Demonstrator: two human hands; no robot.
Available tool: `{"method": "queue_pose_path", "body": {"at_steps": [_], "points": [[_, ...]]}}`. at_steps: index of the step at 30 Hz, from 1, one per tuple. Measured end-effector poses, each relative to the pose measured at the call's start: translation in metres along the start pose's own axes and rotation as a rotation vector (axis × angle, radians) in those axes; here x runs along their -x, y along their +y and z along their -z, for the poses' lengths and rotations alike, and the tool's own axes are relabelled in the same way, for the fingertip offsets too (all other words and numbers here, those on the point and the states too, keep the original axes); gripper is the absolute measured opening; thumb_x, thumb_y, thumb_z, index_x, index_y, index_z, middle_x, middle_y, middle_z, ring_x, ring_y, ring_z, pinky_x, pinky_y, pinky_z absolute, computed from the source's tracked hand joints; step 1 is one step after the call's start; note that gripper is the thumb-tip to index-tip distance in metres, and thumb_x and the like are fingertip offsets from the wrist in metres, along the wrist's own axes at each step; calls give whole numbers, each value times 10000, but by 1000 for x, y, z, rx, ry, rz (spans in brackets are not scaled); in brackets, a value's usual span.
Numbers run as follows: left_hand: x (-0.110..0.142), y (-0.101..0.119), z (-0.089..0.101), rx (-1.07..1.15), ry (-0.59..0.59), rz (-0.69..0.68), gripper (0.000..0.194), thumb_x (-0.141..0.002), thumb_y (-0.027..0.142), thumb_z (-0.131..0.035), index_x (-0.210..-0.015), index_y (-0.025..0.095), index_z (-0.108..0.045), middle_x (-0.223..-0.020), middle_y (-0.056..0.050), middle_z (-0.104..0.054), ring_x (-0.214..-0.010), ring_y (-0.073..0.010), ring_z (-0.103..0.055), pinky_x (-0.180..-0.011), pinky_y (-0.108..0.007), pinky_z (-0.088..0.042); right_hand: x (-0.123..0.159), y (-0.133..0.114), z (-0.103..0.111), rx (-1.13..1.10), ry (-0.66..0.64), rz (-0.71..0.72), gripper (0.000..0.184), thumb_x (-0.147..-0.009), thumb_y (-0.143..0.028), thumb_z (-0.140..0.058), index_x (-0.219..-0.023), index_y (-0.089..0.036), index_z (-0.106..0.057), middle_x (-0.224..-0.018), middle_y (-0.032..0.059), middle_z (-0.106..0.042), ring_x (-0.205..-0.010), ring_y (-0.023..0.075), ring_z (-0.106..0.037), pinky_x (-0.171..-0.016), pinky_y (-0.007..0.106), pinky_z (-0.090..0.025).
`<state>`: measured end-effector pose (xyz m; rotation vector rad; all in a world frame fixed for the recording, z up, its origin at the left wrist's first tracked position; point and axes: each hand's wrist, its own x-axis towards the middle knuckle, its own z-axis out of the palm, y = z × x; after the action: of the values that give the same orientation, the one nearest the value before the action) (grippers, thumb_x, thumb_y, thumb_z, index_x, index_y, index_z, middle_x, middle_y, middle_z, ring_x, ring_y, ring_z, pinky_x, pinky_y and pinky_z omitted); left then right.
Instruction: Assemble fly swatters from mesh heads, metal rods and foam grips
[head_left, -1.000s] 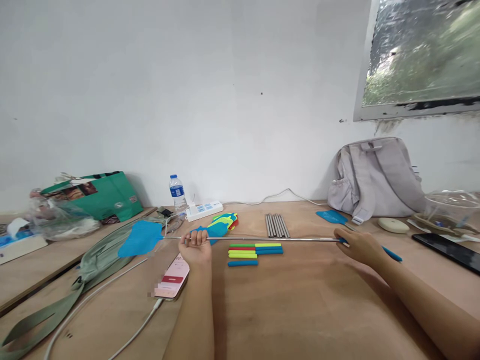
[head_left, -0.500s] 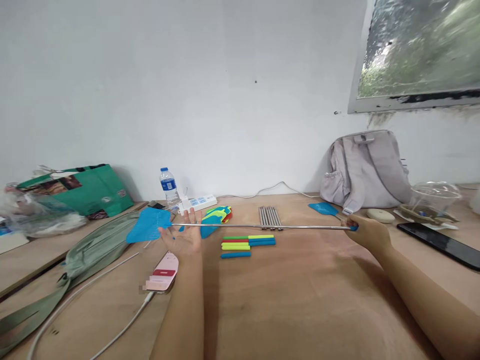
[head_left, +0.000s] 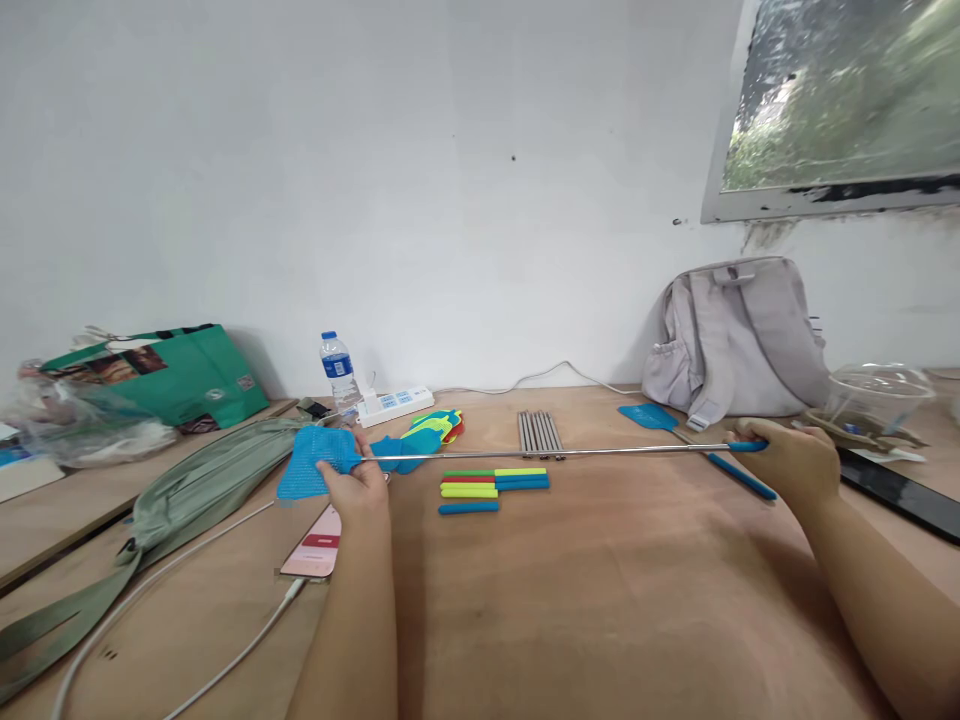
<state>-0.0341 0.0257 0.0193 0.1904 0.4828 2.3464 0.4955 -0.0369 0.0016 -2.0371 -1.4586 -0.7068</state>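
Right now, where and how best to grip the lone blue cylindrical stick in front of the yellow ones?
I'd pinch the lone blue cylindrical stick at mid-length, coming from above, across its near and far sides. It's slim, lies flat and runs left to right; a narrow gap parts it from the yellow cylindrical sticks behind.

Both hands [head_left: 361, 488] [head_left: 796, 462] hold a blue swatter [head_left: 495, 456] above the wooden table [head_left: 585, 600].
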Motion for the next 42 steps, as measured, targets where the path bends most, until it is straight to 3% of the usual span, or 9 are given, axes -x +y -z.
{"method": "queue_pose_path", "body": {"at_steps": [5, 9, 13, 19, 27, 32, 38, 42], "points": [[-9, -6, 9, -151, 58, -59, 445, -895, 388, -154, -838, 169, -537, -971, -81, -628, -962, -125, -579, -822, -264, -481, -1, 1, 4, 24, -292, 52, 261, -675, -475, -474, -644, -222, -530, -669, 65, -583, -608, 176, -465, -519, 266, -220], [-2, -6, 5, -131, 103, -100, 386, -891, 381, -206, -851, 179, -532, -940, -54, -631, -948, -118, -581, -840, -280, -477, -5, 2, 8, 16, -378, 69, 244, -664, -463, -486, -613, -226, -514, -661, 60, -578, -620, 185, -478, -519, 267, -209], [19, -8, -9, -112, 156, -80, 342, -896, 339, -242, -812, 171, -528, -968, -48, -623, -943, -99, -583, -858, -244, -460, -5, -6, 14, 14, -408, 88, 251, -679, -455, -470, -595, -223, -516, -661, 59, -587, -619, 189, -487, -516, 269, -206], [54, -19, -22, -166, 119, 8, 328, -904, 343, -255, -848, 185, -537, -1002, -38, -614, -919, -105, -603, -855, -257, -458, 3, -42, 18, -24, -373, 210, 208, -664, -422, -481, -602, -227, -522, -616, 17, -581, -601, 174, -492, -493, 250, -194], [70, -20, -27, -151, 128, 31, 315, -906, 351, -269, -904, 199, -545, -1015, -18, -615, -929, -94, -599, -895, -259, -427, 9, -65, 24, -32, -383, 203, 252, -659, -424, -470, -519, -214, -469, -578, 1, -556, -587, 163, -494, -481, 246, -195], [90, -34, -32, -227, 59, 139, 349, -913, 334, -240, -909, 205, -564, -984, -22, -629, -910, -103, -608, -869, -256, -439, 22, -101, 32, -100, -420, 273, 174, -657, -347, -471, -543, -217, -494, -566, -11, -541, -587, 151, -492, -487, 249, -186], [91, -44, -25, -325, -5, 85, 376, -916, 341, -210, -965, 219, -563, -988, -25, -634, -891, -112, -617, -863, -277, -445, 35, -129, 43, -130, -416, 193, 187, -667, -334, -487, -528, -210, -503, -565, 2, -555, -579, 159, -494, -482, 255, -163], [103, -55, -26, -295, -38, 153, 343, -908, 343, -262, -985, 209, -568, -962, -24, -649, -886, -105, -618, -898, -267, -418, 47, -146, 50, -221, -457, 228, 99, -663, -260, -511, -578, -213, -528, -574, 1, -566, -570, 151, -491, -484, 252, -159]]}}
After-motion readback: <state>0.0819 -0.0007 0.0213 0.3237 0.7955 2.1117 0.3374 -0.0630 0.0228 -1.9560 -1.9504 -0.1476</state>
